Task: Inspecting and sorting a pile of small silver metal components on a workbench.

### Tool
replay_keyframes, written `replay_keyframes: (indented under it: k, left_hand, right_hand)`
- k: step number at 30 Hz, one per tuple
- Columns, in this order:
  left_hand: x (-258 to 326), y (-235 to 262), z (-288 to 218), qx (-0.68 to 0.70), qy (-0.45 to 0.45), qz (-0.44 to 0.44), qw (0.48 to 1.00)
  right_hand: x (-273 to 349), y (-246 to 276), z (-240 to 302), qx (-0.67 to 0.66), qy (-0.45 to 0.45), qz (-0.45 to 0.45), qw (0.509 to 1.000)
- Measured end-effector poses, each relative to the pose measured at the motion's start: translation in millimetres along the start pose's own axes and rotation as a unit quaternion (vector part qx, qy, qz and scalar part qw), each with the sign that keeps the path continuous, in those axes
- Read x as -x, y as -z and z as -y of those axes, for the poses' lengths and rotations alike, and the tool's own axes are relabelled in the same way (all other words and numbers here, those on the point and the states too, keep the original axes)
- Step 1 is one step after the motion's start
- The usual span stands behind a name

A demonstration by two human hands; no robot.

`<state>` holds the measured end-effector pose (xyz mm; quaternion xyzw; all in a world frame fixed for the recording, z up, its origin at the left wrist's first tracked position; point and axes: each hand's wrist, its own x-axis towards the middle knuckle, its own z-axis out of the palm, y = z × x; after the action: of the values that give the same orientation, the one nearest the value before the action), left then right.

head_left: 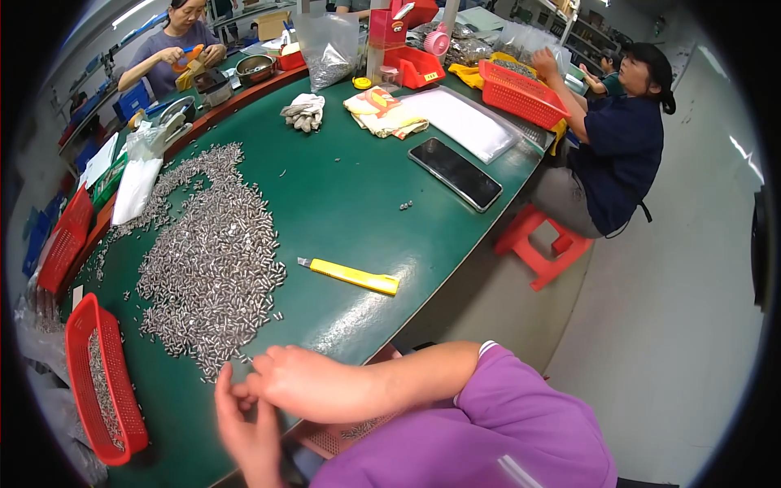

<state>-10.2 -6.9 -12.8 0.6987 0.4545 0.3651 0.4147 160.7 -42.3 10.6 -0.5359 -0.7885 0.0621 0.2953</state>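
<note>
Small, shiny silver-grey metal cylinders are spread in a dense heap [215, 268] on the green tabletop [342, 211], thinned to a tail at the far end. At the heap's near edge, the bare left hand [246, 429] is held with index finger extended and the bare right hand [307, 379] with fingers curled; whether anything is gripped cannot be told, and the tabletop beneath is hidden by them. Left of the heap, similar pieces are held in a long red perforated plastic basket [120, 382]; to its right, a yellow-handled utility knife [354, 276] is laid.

L hand [250, 435], R hand [297, 378] nr metal pcs [207, 276]
</note>
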Motion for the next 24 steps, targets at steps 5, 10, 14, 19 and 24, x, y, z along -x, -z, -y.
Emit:
replay_keyframes:
  k: [5, 10, 14, 19, 24]
  left_hand:
    - [-2.1, -1.0, -1.8, -0.020, -0.030, -0.010, 0.999]
    - [-1.8, 0.6, 1.5, -0.024, -0.031, -0.009, 0.999]
    - [-1.9, 1.1, 1.3, -0.012, -0.026, -0.004, 1.000]
    - [-1.8, -1.0, 1.1, -0.024, -0.033, -0.002, 0.999]
    - [0.1, 1.3, -0.8, -0.030, -0.052, -0.004, 0.998]
  right_hand:
    - [-3.2, 6.1, -3.7, -0.022, 0.009, 0.050, 0.998]
    - [-5.6, 2.5, -3.3, -0.025, 0.023, 0.052, 0.998]
    - [-3.8, 2.3, 1.5, -0.007, 0.018, 0.044, 0.999]
    - [0.2, 4.0, 5.0, -0.005, 0.000, 0.017, 1.000]
    - [4.5, 2.4, 2.4, -0.005, 0.008, -0.003, 1.000]
